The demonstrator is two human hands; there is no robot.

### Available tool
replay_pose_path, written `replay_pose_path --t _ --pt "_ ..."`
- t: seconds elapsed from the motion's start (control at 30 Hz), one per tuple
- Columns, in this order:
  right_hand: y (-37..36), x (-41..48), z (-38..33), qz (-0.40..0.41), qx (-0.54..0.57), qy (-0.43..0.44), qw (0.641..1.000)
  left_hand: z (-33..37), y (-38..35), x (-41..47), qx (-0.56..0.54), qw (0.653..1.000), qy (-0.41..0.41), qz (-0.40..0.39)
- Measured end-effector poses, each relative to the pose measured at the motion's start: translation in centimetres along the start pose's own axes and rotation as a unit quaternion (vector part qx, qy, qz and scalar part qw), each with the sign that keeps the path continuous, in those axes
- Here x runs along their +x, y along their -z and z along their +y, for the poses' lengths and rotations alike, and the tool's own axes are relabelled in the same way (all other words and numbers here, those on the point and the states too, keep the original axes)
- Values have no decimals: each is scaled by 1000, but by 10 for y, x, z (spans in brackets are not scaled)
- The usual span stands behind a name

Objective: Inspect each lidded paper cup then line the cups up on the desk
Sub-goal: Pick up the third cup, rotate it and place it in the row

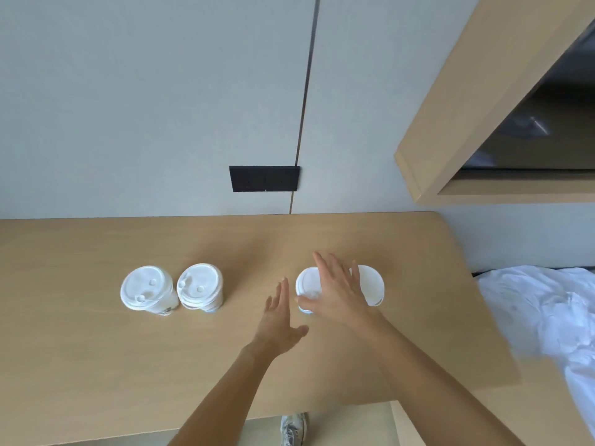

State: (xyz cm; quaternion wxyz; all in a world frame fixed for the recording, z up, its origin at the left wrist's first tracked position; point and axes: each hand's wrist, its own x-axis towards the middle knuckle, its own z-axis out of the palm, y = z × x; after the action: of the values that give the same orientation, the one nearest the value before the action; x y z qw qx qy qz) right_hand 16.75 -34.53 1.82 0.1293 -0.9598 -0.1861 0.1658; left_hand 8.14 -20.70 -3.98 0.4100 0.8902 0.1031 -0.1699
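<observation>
Several white lidded paper cups stand on the light wooden desk [96, 355]. Two stand side by side at the left, one [146, 292] touching or nearly touching the other [200, 288]. Two more stand at the right: one [307, 289] partly under my right hand and one [372, 284] just behind that hand. My right hand [338, 288] hovers flat with spread fingers over these two cups, holding nothing. My left hand [280, 317] is open, its fingers pointing away, just left of the covered cup and apart from it.
A grey wall with a black socket panel [264, 178] rises behind the desk. A wooden framed shelf [450, 123] juts out at the upper right. White bedding [547, 317] lies past the desk's right edge. A shoe [293, 429] shows below the front edge.
</observation>
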Motion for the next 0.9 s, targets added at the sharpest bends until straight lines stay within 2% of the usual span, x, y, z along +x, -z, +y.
replay_pose_path --t 0.17,0.4,0.73,0.9 --pt "-24 13 -5 44 33 50 997 0 -32 15 43 999 -8 18" --pt "-29 11 -2 14 47 55 997 -6 -52 10 74 997 8 34" --pt "-53 -56 -35 30 88 77 993 -34 -54 -67 126 991 12 31" --pt "-80 -91 -54 37 60 90 993 -54 -59 -109 124 992 7 18"
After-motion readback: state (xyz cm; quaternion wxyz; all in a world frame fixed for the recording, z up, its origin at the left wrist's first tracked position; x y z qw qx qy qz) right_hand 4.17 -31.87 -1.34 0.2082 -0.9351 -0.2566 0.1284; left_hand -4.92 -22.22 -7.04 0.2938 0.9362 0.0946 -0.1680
